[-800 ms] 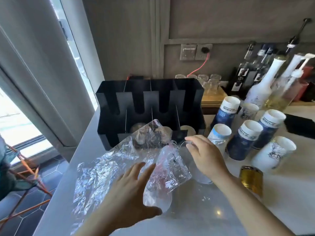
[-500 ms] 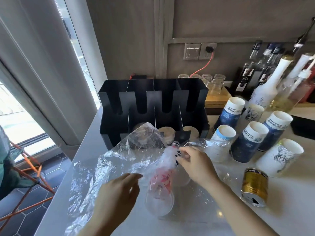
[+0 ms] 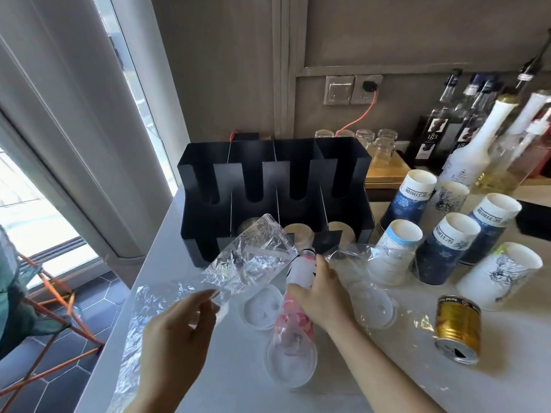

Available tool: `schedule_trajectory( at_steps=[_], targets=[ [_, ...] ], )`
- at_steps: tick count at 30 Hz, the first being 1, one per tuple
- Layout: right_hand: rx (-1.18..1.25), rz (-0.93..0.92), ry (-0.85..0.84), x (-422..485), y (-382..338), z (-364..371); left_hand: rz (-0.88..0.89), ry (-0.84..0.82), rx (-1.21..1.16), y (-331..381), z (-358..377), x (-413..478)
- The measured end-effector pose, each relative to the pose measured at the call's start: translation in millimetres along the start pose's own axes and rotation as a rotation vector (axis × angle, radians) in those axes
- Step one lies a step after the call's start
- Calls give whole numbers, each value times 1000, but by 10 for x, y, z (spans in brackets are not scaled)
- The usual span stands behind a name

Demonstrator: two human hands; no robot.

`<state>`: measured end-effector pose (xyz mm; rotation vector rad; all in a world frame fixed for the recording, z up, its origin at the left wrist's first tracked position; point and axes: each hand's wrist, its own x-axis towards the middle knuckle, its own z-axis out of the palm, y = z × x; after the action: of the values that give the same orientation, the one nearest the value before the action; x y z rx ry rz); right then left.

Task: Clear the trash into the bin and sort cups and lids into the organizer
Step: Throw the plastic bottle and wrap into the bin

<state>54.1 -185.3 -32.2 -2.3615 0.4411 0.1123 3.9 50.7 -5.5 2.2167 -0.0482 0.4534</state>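
My right hand (image 3: 320, 293) curls round the cups (image 3: 293, 338), a nested clear stack lying on its side on the tabletop (image 3: 507, 371) with the mouth toward me. I grip it near the far end so it cannot slide while the wrap (image 3: 247, 263) is pulled.

My left hand (image 3: 179, 332) pinches a loose edge of that wrap between thumb and fingertips and holds it up and to the left, away from the stack. From the pinch the crinkled film rises toward the organizer (image 3: 274, 180). More film lies to the right, over one lid (image 3: 372, 305) and against the paper cups (image 3: 399, 251). A second lid (image 3: 262, 308) lies flat just left of the stack.

I judge this to be the unwrapping step: the film is trash, and the cups can go in a slot only once they are bare. The organizer stands just behind, its slots facing me. Brown discs sit low in its front compartments, and I cannot tell what they are. The can (image 3: 457, 326) lies on its side to the right, likely trash too. The bin is not in view.
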Motion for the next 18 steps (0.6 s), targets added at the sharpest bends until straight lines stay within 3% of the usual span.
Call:
schedule_trajectory(
  at_steps=[11, 18],
  targets=[
    [241, -113, 151, -238, 57, -575, 131, 116, 9, 221, -135, 90],
    [316, -211, 105, -497, 159, -850, 175, 131, 87, 686, -260, -2]
  ],
)
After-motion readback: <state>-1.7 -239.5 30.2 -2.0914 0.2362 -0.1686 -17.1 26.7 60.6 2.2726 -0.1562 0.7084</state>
